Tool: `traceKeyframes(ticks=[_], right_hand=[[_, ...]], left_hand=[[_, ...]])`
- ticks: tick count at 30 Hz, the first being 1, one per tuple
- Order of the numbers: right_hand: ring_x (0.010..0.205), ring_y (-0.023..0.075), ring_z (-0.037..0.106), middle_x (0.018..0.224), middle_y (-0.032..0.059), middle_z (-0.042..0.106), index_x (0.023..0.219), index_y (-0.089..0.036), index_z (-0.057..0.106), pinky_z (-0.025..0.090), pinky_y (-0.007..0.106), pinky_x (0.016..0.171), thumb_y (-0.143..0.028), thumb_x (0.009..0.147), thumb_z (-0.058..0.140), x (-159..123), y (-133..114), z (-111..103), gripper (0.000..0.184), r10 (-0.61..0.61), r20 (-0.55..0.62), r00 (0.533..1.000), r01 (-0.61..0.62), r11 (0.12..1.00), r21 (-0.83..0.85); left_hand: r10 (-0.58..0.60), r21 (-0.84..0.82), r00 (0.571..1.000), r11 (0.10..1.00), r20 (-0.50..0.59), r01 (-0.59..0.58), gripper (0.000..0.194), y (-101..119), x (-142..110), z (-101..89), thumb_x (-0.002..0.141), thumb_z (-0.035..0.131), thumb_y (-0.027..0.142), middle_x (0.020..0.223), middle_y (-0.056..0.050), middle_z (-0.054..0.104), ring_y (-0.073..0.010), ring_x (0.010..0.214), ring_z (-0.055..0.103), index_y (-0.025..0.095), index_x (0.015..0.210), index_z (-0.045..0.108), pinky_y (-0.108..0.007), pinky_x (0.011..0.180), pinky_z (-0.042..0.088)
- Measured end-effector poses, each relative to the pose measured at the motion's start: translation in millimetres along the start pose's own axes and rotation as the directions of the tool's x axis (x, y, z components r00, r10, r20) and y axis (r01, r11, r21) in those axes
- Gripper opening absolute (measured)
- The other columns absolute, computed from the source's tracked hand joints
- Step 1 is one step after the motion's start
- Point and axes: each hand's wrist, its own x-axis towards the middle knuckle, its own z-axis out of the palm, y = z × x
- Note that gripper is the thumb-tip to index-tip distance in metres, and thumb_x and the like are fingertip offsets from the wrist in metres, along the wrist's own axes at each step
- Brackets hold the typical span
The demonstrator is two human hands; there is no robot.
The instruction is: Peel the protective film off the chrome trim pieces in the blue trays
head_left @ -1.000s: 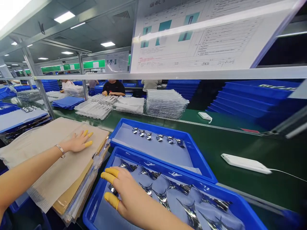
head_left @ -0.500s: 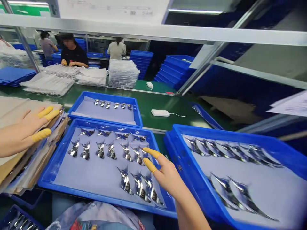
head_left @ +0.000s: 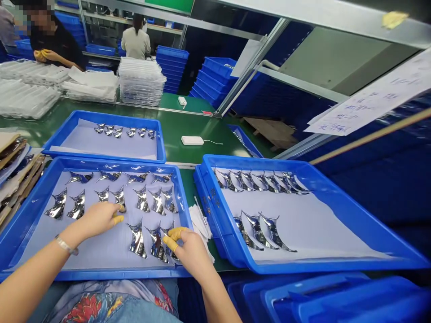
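My left hand [head_left: 99,220], with yellow finger cots, reaches over the near blue tray [head_left: 101,274]. Its thumb and finger are apart, by the lower end of a shiny curved metal piece [head_left: 117,195] in the middle row. Another such metal piece [head_left: 102,194] is partly covered by that hand. In the front row, my right hand [head_left: 191,251], also in yellow cots, has its fingertips closed on the rightmost curved metal piece [head_left: 167,229], which they partly hide. Two more metal pieces, a left one [head_left: 136,238] and a middle one [head_left: 156,243], lie beside it on white paper.
To the right, a stacked blue tray [head_left: 319,268] holds curved metal pieces in two rows. A smaller-filled blue tray [head_left: 161,143] sits behind. Papers and cardboard [head_left: 20,184] stand at left, a white device [head_left: 192,141] on the green table. Co-workers are across the table.
My left hand has moved from the paper pile at left into the near tray. My right hand has shifted from the middle row down to the front row. The view has swung right.
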Motion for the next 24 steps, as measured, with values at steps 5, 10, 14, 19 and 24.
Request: traceKeyframes(ticks=[5,10,14,19,24], right_hand=[[0.09,0.0281,0.07,0.088,0.0111,0.075,0.074,-0.019,0.071,0.054,0.042,0.086,-0.02,0.08,0.065,-6,21,-3,0.009,-0.012,-0.099,0.995,0.016,0.999,0.036],[0.094,0.0274,0.069,0.095,0.0131,0.075,0.09,-0.017,0.074,0.055,0.042,0.088,-0.021,0.087,0.057,-12,28,-6,0.017,-0.061,-0.146,0.987,0.073,0.995,0.074],[0.09,0.0246,0.07,0.092,0.0104,0.075,0.09,-0.017,0.075,0.056,0.037,0.084,-0.018,0.087,0.058,-20,22,-3,0.017,-0.098,-0.136,0.986,0.111,0.989,0.095],[0.085,0.0238,0.069,0.086,0.0077,0.075,0.085,-0.018,0.075,0.055,0.035,0.078,-0.014,0.084,0.06,-29,22,6,0.016,-0.112,-0.124,0.986,0.126,0.986,0.111],[0.084,0.0246,0.068,0.083,0.0069,0.075,0.082,-0.019,0.075,0.053,0.035,0.077,-0.012,0.079,0.063,-28,34,18,0.015,-0.102,-0.157,0.982,0.125,0.982,0.144]], left_hand=[[-0.024,-0.033,0.997,0.999,-0.072,0.021,0.029,38,63,-3.3,0.096,0.058,0.036,0.109,-0.008,0.068,-0.0214,0.095,0.067,0.016,0.116,0.063,-0.043,0.085,0.056],[0.017,-0.066,0.997,0.998,-0.076,-0.023,0.028,101,128,5.2,0.095,0.06,0.034,0.118,-0.009,0.066,-0.0228,0.102,0.065,0.017,0.117,0.063,-0.045,0.088,0.056],[-0.011,-0.079,0.997,0.997,-0.078,0.005,0.031,139,169,15.1,0.094,0.061,0.033,0.122,-0.01,0.064,-0.0241,0.105,0.064,0.017,0.12,0.061,-0.046,0.089,0.055],[-0.084,-0.098,0.993,0.992,-0.08,0.076,0.035,153,195,20.2,0.093,0.063,0.033,0.124,-0.011,0.063,-0.0248,0.105,0.065,0.016,0.123,0.059,-0.045,0.088,0.056],[-0.147,-0.13,0.986,0.982,-0.073,0.137,0.034,151,204,22.1,0.093,0.063,0.033,0.123,-0.011,0.063,-0.0249,0.106,0.064,0.016,0.122,0.06,-0.045,0.088,0.056]])
